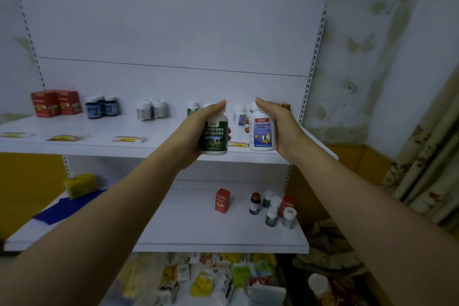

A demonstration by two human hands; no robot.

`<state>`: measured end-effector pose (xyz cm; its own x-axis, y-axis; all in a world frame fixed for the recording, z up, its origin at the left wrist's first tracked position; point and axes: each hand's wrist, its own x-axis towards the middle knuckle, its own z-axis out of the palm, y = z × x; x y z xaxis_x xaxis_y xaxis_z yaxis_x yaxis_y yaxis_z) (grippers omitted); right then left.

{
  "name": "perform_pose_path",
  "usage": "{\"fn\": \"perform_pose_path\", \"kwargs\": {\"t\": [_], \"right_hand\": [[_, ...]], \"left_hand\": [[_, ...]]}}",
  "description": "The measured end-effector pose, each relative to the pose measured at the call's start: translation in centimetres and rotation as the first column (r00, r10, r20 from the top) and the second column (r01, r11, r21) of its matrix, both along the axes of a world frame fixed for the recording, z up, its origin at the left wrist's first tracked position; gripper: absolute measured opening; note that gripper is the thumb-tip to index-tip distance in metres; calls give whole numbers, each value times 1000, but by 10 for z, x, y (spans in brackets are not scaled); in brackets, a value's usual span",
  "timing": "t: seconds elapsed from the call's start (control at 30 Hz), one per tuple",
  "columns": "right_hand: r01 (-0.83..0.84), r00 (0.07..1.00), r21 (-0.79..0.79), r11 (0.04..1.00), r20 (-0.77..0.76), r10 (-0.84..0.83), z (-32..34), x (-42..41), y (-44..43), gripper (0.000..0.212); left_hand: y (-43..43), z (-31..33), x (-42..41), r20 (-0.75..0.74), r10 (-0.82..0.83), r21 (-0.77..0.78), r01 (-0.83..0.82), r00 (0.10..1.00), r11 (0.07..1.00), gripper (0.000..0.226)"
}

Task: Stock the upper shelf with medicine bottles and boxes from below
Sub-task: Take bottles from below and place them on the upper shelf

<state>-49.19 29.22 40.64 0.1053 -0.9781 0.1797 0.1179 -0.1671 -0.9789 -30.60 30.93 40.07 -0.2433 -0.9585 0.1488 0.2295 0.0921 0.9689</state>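
As left hand [198, 128] grips green bottle [214, 136], right hand [283, 126] white bottle [262, 131], your bump could topple standing bottles [239, 115] at twelve o'clock.

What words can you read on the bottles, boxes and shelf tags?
"压片糖果": on the green bottle held in the left hand; the rest of its label is blurred.
White bottle held in the right hand: red banner and blue print, too blurred to read.
Red boxes: too blurred to read.
Price tags: too small to read.
Dark blue bottles: too small to read.
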Motion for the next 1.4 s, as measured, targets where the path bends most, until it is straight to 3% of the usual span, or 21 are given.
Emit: {"fn": "perform_pose_path", "kwargs": {"t": [0.1,0.37,0.7,0.87,1.07,1.23,1.4], "right_hand": [[41,999,31,999,-29,-41,0,5,-24,52],[123,983,13,992,-139,-120,-28,0,-128,51],[47,973,41,998,-226,-36,-44,-25,-269,50],[136,916,72,988,-388,-98,-72,-32,-313,83],[83,915,74,994,-401,-46,-100,-40,-340,74],[139,782,-97,985,-600,-170,-96,-34,-356,65],[219,697,-170,961,-662,-277,-98,-33,-368,55]], "left_hand": [[-24,-2,8,-5,6,-3,-6,1000,1000,33],[-117,-19,6,-23,30,28,-29,999,999,33],[-251,-13,-19,13,74,42,-75,997,996,30],[-292,-22,-26,60,75,50,-78,995,996,29],[-325,-33,-21,72,69,86,-75,995,993,22],[-346,-34,-17,71,56,109,-64,996,992,22],[-359,-39,-16,69,31,127,-40,997,991,22]]}}
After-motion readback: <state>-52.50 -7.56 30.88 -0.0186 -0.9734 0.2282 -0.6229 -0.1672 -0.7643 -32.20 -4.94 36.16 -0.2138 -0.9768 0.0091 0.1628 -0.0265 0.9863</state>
